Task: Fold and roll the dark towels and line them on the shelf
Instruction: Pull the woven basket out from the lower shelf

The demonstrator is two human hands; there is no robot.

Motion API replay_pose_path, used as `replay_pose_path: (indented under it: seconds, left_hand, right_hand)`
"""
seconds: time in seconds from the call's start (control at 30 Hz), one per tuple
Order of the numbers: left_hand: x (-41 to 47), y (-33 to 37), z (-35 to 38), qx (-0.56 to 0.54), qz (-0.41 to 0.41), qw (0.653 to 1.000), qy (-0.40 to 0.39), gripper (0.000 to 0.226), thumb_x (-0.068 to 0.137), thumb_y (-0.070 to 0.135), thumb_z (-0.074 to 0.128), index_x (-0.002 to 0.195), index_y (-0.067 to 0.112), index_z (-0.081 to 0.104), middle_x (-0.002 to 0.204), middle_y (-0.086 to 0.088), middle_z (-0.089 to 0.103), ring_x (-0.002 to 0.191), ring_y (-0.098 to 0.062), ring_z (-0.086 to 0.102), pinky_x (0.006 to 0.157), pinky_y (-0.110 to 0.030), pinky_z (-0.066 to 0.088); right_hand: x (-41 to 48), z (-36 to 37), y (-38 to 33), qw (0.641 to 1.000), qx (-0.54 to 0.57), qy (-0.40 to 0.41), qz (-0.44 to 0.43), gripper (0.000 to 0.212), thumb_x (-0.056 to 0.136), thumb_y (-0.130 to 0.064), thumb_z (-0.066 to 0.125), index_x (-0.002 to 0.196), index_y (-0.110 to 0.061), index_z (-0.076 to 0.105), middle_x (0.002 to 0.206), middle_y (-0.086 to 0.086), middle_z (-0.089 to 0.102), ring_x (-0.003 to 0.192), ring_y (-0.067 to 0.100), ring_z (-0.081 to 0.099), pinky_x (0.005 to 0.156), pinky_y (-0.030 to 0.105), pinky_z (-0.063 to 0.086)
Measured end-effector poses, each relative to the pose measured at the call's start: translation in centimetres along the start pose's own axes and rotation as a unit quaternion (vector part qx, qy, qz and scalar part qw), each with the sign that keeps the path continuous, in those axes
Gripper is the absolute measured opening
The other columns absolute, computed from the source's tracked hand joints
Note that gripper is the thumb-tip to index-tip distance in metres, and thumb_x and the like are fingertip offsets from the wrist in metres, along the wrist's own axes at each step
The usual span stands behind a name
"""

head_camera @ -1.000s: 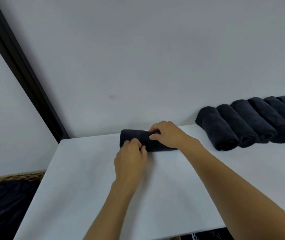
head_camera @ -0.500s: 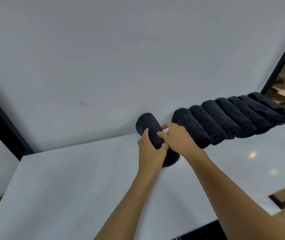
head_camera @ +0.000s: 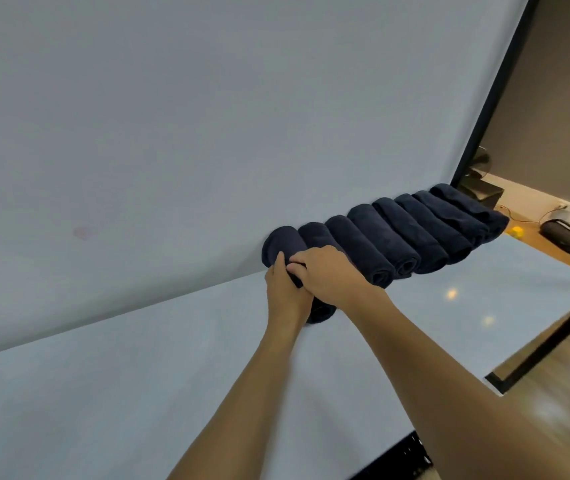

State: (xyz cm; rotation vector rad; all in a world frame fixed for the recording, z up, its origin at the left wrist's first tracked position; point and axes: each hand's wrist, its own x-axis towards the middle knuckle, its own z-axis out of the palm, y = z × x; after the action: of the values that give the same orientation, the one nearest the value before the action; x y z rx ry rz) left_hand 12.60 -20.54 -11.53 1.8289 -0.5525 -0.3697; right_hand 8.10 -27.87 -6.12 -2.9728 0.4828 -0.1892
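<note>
Here, left hand, right hand both grip end towel touching row, far end at wall; shelf stretches leftward.

Indoor room, maybe home or salon: white shelf, rolled dark towels, wooden floor.

rolled towel middle: under hands | forearms: cropped at bottom edge

Soft, even indoor light across my wide-angle head view.
Two small lamp glints sit on the glossy white shelf top; the pale wooden floor at right smears with motion blur, shadows faint.
</note>
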Motion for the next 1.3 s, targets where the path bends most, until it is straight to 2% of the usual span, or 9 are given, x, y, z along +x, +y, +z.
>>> replay_pose_path:
  seconds: [0.1,0.17,0.37,0.53,0.67,0.8,0.97,1.2,1.3]
  left_hand:
    - [-0.1,-0.5,0.4,0.009,0.009,1.0,0.002,0.077,0.081,0.049,0.056,0.143,0.008,0.038,0.149,-0.016,0.039,0.135,-0.028,0.044,0.106,-0.042,0.045]
    - [-0.5,-0.7,0.8,0.057,0.017,0.998,-0.005,0.069,0.093,0.036,0.053,0.151,0.01,0.026,0.158,-0.013,0.023,0.142,-0.028,0.03,0.112,-0.043,0.037]
    - [-2.2,-0.7,0.3,0.257,0.012,0.966,-0.004,0.077,0.098,0.042,0.043,0.155,0.013,0.001,0.161,-0.014,0.014,0.135,-0.037,0.034,0.11,-0.047,0.03]
    - [-7.5,0.0,-0.4,0.187,0.038,0.981,0.029,0.063,0.099,0.037,0.042,0.154,0.017,0.021,0.155,-0.01,0.031,0.135,-0.03,0.039,0.111,-0.045,0.035]
    - [-14.4,1.1,0.4,0.098,0.069,0.978,0.172,0.041,0.099,0.025,0.049,0.139,0.019,0.048,0.137,-0.002,0.052,0.122,-0.016,0.051,0.102,-0.027,0.042]
    - [-23.5,0.6,4.0,-0.004,0.047,0.96,0.278,0.023,0.097,0.019,0.051,0.115,0.023,0.063,0.101,0.006,0.065,0.085,-0.002,0.059,0.072,-0.006,0.043]
    - [-30.6,-2.9,8.2,-0.07,-0.028,0.942,0.327,0.017,0.096,0.016,0.053,0.091,0.026,0.065,0.081,-0.001,0.068,0.078,-0.017,0.064,0.074,-0.032,0.055]
    - [-28.6,-12.2,8.3,0.062,-0.189,0.94,0.276,0.021,0.095,0.014,0.052,0.109,0.014,0.067,0.108,-0.003,0.067,0.099,-0.018,0.063,0.081,-0.027,0.047]
    - [-26.2,-16.5,7.9,0.13,-0.227,0.929,0.261,0.029,0.094,0.016,0.057,0.123,0.014,0.058,0.128,-0.011,0.056,0.106,-0.025,0.06,0.085,-0.032,0.047]
  right_hand:
    - [0.4,0.2,-0.1,0.998,-0.061,-0.009,-0.019,0.028,0.103,-0.019,0.035,0.102,-0.015,0.063,0.092,0.003,0.063,0.079,0.022,0.058,0.068,0.039,0.052]
    - [0.3,0.6,0.1,0.998,-0.059,-0.015,-0.006,0.027,0.102,-0.019,0.035,0.101,-0.015,0.062,0.091,0.003,0.064,0.079,0.022,0.059,0.068,0.038,0.052]
    - [-2.3,2.3,-0.2,0.976,0.2,0.059,0.057,0.027,0.102,-0.016,0.038,0.109,-0.007,0.063,0.102,0.007,0.068,0.089,0.024,0.062,0.081,0.037,0.05]
    - [-8.4,2.0,-0.5,0.92,0.364,0.122,0.073,0.038,0.102,-0.013,0.042,0.139,-0.013,0.05,0.138,0.002,0.055,0.122,0.014,0.053,0.098,0.021,0.042]
    - [-15.4,2.2,0.5,0.891,0.433,0.129,0.04,0.037,0.102,-0.019,0.044,0.138,-0.017,0.051,0.138,-0.004,0.053,0.125,0.008,0.049,0.1,0.019,0.039]
    - [-23.4,3.5,2.2,0.854,0.512,0.086,0.043,0.032,0.1,-0.026,0.047,0.131,-0.025,0.055,0.126,-0.014,0.057,0.107,-0.005,0.054,0.084,0.006,0.04]
    - [-29.5,8.3,4.5,0.808,0.577,0.038,0.114,0.021,0.098,-0.025,0.052,0.116,-0.026,0.062,0.11,-0.011,0.066,0.104,0.007,0.062,0.096,0.035,0.052]
    - [-29.6,15.4,10.4,0.813,0.523,-0.032,0.252,0.017,0.096,-0.017,0.052,0.094,-0.027,0.066,0.097,-0.007,0.065,0.09,0.015,0.062,0.084,0.029,0.051]
    - [-27.8,18.9,13.2,0.847,0.441,-0.03,0.295,0.019,0.096,-0.017,0.056,0.114,-0.014,0.064,0.096,-0.001,0.063,0.092,0.019,0.06,0.09,0.031,0.048]
